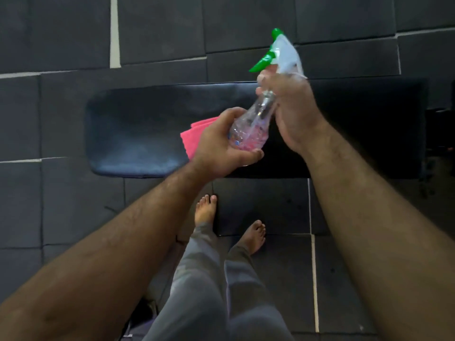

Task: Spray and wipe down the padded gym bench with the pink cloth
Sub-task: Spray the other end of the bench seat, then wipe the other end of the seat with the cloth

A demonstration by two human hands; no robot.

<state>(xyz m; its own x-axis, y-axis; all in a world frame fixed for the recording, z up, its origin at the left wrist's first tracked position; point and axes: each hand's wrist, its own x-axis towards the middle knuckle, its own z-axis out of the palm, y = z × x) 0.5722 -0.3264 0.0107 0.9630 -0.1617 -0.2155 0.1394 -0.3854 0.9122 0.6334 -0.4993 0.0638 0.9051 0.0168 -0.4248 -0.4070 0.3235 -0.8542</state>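
Observation:
A dark padded gym bench (138, 134) lies across the view below me. A clear spray bottle (253, 124) with a white head and green trigger and nozzle is held above it, tilted up to the right. My left hand (221, 148) cups the bottle's base. My right hand (288, 107) grips its neck just under the trigger. A folded pink cloth (192, 136) rests on the bench pad, partly hidden behind my left hand.
Dark square floor mats (61, 45) with pale seams surround the bench. My bare feet (205, 210) and grey trouser legs stand just in front of the bench. Dark equipment sits at the far right edge (438, 134).

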